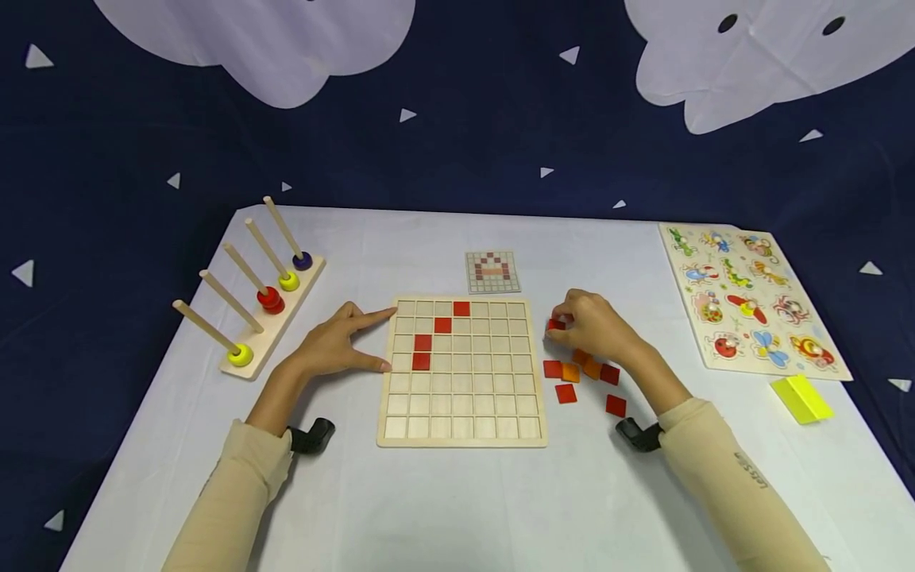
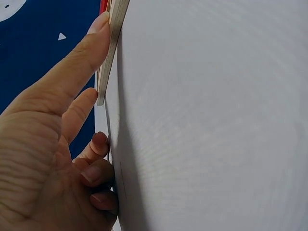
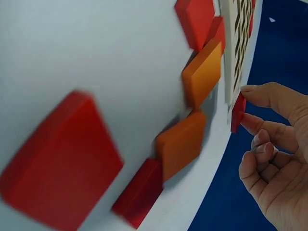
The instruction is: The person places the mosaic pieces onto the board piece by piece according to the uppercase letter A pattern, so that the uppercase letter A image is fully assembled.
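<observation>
A wooden grid board (image 1: pixel 463 407) lies in the middle of the table in the head view, with several red square tiles (image 1: pixel 422 343) set in its upper left cells. My left hand (image 1: pixel 331 343) touches the board's left edge with outstretched thumb and index finger; its other fingers curl inward in the left wrist view. Right of the board, my right hand (image 1: pixel 592 324) pinches a red tile (image 3: pixel 237 113) between thumb and index finger. Loose red tiles (image 1: pixel 565 393) and orange tiles (image 1: pixel 569 372) lie just below that hand.
A small pattern card (image 1: pixel 493 272) lies beyond the board. At left stands a peg stacker (image 1: pixel 275 334) with coloured rings. To the right are a picture board of insects (image 1: pixel 758 298) and a folded yellow paper piece (image 1: pixel 802 399). A dark curtain (image 1: pixel 457 151) hangs behind the table.
</observation>
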The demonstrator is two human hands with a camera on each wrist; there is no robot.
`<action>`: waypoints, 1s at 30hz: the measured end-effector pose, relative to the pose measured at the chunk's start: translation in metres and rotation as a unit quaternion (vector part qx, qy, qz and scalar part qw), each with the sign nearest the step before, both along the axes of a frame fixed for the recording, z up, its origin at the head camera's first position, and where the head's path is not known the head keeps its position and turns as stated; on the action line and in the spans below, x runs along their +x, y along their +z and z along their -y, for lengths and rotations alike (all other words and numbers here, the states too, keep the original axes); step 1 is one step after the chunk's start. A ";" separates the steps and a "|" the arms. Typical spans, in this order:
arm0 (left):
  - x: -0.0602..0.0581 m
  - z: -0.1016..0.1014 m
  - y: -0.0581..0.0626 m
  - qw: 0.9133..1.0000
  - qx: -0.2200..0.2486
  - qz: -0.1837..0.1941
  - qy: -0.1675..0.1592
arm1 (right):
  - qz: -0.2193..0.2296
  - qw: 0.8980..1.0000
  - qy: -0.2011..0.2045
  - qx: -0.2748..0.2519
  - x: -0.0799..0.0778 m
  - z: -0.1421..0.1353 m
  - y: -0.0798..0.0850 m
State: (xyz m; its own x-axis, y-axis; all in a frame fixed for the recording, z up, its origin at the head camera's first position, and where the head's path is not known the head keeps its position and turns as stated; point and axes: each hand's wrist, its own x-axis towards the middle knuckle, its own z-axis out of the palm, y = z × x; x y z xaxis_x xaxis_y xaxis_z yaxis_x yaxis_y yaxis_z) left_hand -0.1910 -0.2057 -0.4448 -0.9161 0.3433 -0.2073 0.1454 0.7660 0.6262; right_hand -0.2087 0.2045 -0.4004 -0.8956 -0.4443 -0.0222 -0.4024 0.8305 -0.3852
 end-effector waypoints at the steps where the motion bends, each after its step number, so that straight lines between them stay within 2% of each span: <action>1: 0.000 0.000 0.000 1.000 0.000 0.000 0.000 | 0.000 1.000 0.003 0.000 0.001 0.002 0.001; 11: 0.000 0.000 0.001 1.000 -0.010 -0.001 0.000 | 0.008 0.999 0.044 -0.014 0.008 0.025 0.005; 30: 0.000 0.000 0.002 1.000 -0.008 -0.002 -0.004 | 0.025 0.996 0.083 -0.037 0.020 0.061 0.005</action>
